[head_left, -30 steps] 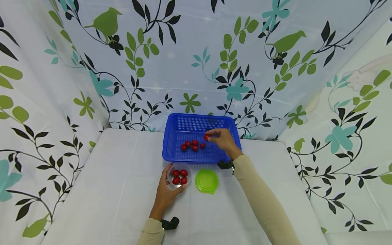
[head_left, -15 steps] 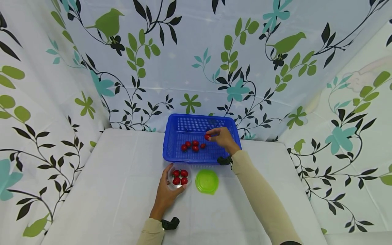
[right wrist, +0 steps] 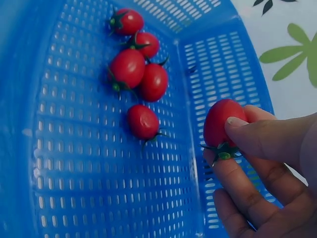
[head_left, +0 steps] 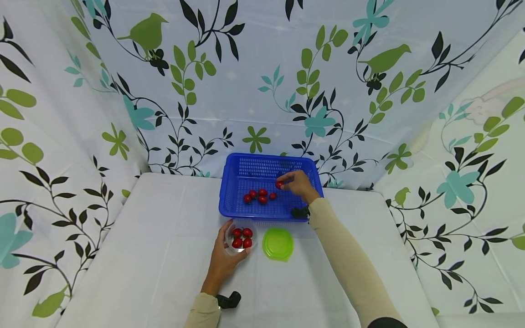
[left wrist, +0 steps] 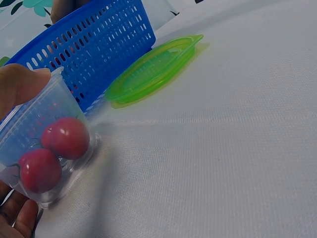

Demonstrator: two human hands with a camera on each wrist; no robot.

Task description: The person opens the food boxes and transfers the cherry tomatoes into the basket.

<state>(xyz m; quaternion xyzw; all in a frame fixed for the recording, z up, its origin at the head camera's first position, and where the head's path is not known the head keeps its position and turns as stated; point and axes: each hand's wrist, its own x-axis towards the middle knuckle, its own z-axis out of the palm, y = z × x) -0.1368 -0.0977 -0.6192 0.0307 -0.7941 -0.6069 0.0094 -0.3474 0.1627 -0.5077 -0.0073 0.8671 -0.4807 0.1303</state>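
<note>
My right hand is over the blue basket and pinches a cherry tomato between thumb and fingers, its green stem end pointing down in the right wrist view. Several other cherry tomatoes lie together on the basket floor, to the left of that hand. On the table before the basket, my left hand grips a clear plastic container, thumb at its rim and fingers around the far side. Several red tomatoes sit inside the container.
The blue perforated basket stands at the back of the white-covered table. A green lid lies flat just right of the container, close to the basket's front. A patterned curtain hangs behind and at both sides.
My right wrist and forearm have shifted slightly forward over the basket's near rim, with the tomato still pinched at nearly the same spot. The left hand and container have stayed put.
</note>
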